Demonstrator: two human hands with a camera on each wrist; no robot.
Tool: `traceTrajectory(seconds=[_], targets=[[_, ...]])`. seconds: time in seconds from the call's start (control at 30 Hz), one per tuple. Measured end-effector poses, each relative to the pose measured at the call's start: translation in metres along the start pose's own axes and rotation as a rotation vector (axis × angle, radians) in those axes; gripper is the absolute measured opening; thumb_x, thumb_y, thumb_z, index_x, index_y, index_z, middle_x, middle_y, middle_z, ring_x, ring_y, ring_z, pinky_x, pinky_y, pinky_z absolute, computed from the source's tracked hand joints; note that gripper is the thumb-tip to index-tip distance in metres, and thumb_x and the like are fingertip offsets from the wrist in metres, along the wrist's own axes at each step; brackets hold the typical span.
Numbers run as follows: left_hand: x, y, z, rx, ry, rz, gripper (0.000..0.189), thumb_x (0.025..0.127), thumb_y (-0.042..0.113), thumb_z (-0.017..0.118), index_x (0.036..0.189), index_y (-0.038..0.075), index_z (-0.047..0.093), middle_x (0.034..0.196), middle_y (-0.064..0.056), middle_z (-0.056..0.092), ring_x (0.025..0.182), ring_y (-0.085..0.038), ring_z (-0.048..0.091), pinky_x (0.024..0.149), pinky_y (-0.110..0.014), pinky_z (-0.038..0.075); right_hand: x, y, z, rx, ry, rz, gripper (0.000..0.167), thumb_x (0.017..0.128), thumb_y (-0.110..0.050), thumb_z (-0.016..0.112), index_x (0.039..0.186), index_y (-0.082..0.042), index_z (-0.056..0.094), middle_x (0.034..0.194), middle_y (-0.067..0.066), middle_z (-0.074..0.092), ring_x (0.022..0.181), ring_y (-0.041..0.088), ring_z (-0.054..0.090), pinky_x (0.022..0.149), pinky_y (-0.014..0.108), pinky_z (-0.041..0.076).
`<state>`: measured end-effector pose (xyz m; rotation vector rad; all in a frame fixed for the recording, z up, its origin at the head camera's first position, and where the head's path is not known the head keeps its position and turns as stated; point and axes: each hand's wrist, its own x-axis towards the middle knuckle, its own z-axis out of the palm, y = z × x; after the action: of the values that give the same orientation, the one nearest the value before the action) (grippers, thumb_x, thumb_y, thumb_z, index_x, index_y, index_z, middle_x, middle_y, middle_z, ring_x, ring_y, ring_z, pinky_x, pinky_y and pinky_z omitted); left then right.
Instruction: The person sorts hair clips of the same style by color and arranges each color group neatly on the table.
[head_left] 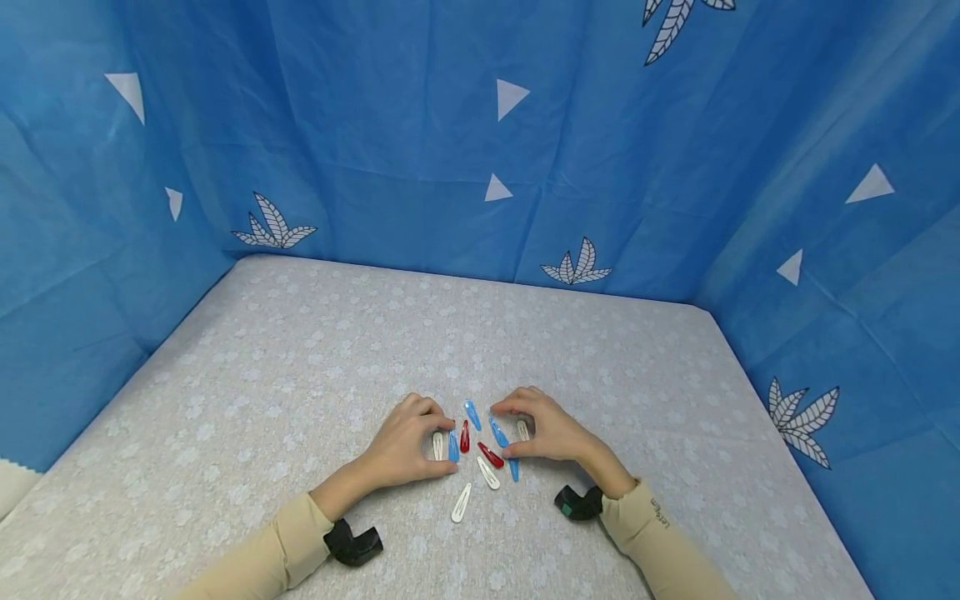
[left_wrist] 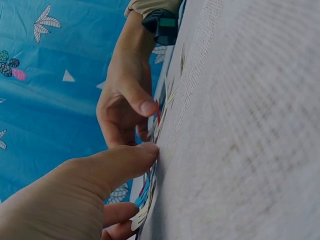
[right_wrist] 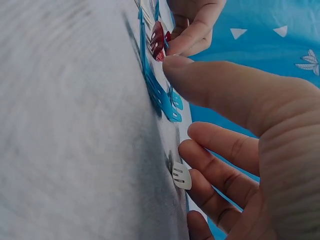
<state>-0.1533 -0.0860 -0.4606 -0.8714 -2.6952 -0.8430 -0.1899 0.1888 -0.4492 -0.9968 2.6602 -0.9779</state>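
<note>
Several snap hair clips lie in a loose cluster between the two hands. My left hand [head_left: 406, 442] rests at the cluster's left side, thumb and fingers spread around a blue hair clip [head_left: 453, 447] and a white hair clip [head_left: 438, 447]. My right hand [head_left: 546, 427] curves around the right side, with another blue hair clip [head_left: 498, 432] between thumb and forefinger. Its lower fingers are beside a white hair clip [right_wrist: 181, 176] in the right wrist view. Two red hair clips, one upright [head_left: 465, 437] and one slanted [head_left: 491, 455], lie in the middle.
Nearer the front are two white hair clips, one slanted [head_left: 487, 472] and one lower [head_left: 461, 502]. A blue hair clip [head_left: 472, 414] lies at the back. The pale floral tablecloth [head_left: 315, 375] meets blue curtains [head_left: 420, 125] behind and at the sides.
</note>
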Motion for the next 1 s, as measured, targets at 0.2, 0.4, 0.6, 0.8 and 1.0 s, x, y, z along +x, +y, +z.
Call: traceTrajectory(seconds=[0.2, 0.4, 0.6, 0.8, 1.0], targets=[[-0.0001, 0.0005, -0.0001, 0.004, -0.004, -0.004, 0.048, 0.063, 0.041, 0.088, 0.101, 0.015, 0.075, 0.096, 0.007, 0.060, 0.094, -0.012, 0.046, 0.086, -0.035, 0.042, -0.0002, -0.0004, 0.0007, -0.005, -0.007, 0.004, 0.056, 0.073, -0.034, 0.085, 0.123, -0.017, 0.068, 0.115, -0.002, 0.062, 0.112, 0.018, 0.053, 0.097, 0.044, 0.044], [-0.0001, 0.0008, 0.0001, 0.005, -0.004, -0.005, 0.047, 0.063, 0.040, 0.088, 0.101, 0.015, 0.075, 0.096, 0.007, 0.059, 0.094, -0.012, 0.046, 0.087, -0.035, 0.042, -0.0002, -0.0027, 0.0009, -0.034, -0.007, -0.009, 0.056, 0.072, -0.033, 0.086, 0.123, -0.016, 0.068, 0.114, -0.001, 0.061, 0.111, 0.020, 0.052, 0.095, 0.046, 0.044], [-0.0003, -0.0001, 0.0015, 0.001, -0.007, -0.002, 0.046, 0.064, 0.039, 0.087, 0.101, 0.015, 0.076, 0.096, 0.007, 0.059, 0.094, -0.012, 0.046, 0.086, -0.035, 0.042, -0.0007, -0.0035, 0.0008, -0.033, -0.013, -0.004, 0.053, 0.074, -0.031, 0.085, 0.122, -0.017, 0.069, 0.114, -0.002, 0.060, 0.110, 0.018, 0.051, 0.095, 0.043, 0.043], [-0.0001, -0.0011, 0.0021, 0.001, -0.005, 0.007, 0.046, 0.064, 0.039, 0.087, 0.101, 0.015, 0.076, 0.097, 0.007, 0.059, 0.094, -0.012, 0.047, 0.086, -0.035, 0.042, -0.0011, -0.0031, 0.0010, -0.030, 0.000, -0.032, 0.048, 0.075, -0.027, 0.085, 0.119, -0.016, 0.071, 0.112, -0.001, 0.061, 0.108, 0.019, 0.052, 0.092, 0.041, 0.044], [-0.0003, -0.0016, 0.0032, 0.006, -0.007, 0.009, 0.046, 0.065, 0.039, 0.087, 0.102, 0.015, 0.076, 0.097, 0.007, 0.059, 0.094, -0.012, 0.047, 0.086, -0.035, 0.042, -0.0011, -0.0028, 0.0013, -0.020, -0.008, 0.004, 0.047, 0.075, -0.027, 0.085, 0.119, -0.018, 0.071, 0.113, -0.002, 0.060, 0.109, 0.018, 0.052, 0.094, 0.042, 0.043]])
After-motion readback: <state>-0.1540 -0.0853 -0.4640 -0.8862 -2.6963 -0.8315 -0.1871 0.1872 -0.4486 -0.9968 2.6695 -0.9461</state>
